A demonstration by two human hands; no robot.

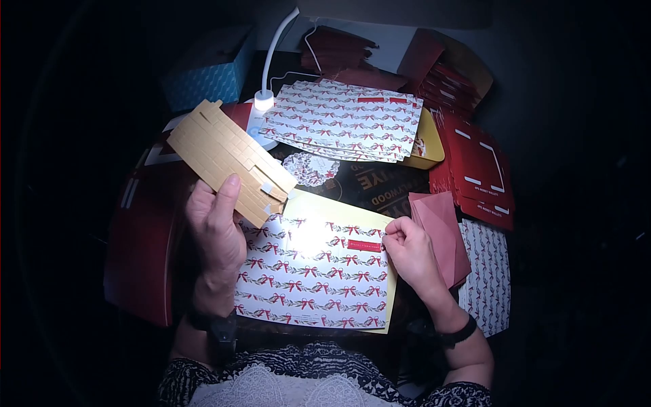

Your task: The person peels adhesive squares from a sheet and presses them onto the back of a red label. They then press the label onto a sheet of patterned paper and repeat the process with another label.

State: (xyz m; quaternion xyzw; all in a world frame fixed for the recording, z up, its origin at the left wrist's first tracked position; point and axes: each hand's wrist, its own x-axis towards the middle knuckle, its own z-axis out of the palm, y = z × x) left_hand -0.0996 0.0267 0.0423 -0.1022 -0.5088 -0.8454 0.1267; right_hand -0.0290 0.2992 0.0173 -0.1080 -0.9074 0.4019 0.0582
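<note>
My left hand [218,220] grips a tan sheet [227,159] scored into small rectangles, thumb on top; a few whitish pieces show at its lower right end. Under my hands lies a white sheet printed with garlands and red bows [312,285], on top of a pale yellow sheet [319,204]. A small red label [365,245] lies on the printed sheet near its right edge. At the label's right end my right hand [412,252] is closed in a pinch, touching or nearly touching it. What those fingertips hold, if anything, is hidden.
A white desk lamp [264,102] stands behind the tan sheet. Beyond are stacked printed sheets [339,119], a yellow tray [428,139] and a blue box [207,74]. Red printed cards [475,166] and pink-red envelopes [441,237] lie right; red sheets [146,237] lie left.
</note>
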